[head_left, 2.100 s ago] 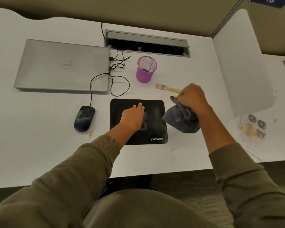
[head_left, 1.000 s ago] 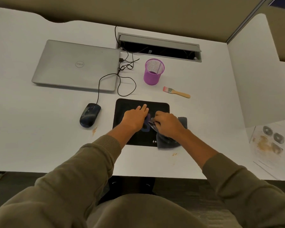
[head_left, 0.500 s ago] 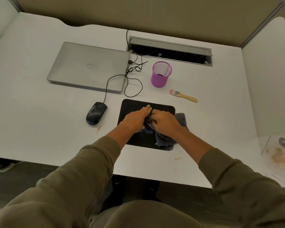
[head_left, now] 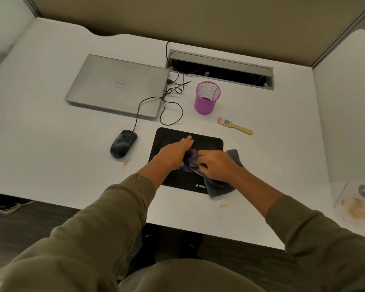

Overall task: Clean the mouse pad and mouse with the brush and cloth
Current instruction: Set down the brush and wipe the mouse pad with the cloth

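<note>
A black mouse pad [head_left: 207, 142] lies on the white desk near its front edge. My left hand [head_left: 174, 153] rests flat on the pad with straight fingers. My right hand [head_left: 216, 166] grips a bunched dark grey cloth [head_left: 219, 186] pressed onto the pad's right half, and the cloth hangs over the pad's right and front edges. A dark wired mouse [head_left: 123, 143] sits to the left of the pad. A small brush [head_left: 235, 126] with a wooden handle and pink bristles lies behind the pad to the right.
A shut silver laptop [head_left: 118, 85] lies at the back left, with the mouse cable [head_left: 167, 110] looping beside it. A purple mesh cup [head_left: 207, 98] stands behind the pad. A cable hatch [head_left: 221, 68] opens at the back. Brown stains [head_left: 125, 163] mark the desk. A white divider [head_left: 343, 114] stands at the right.
My right hand brought the cloth from beside the pad onto it and has rubbed it back and forth near my left hand. My left hand has stayed flat on the pad.
</note>
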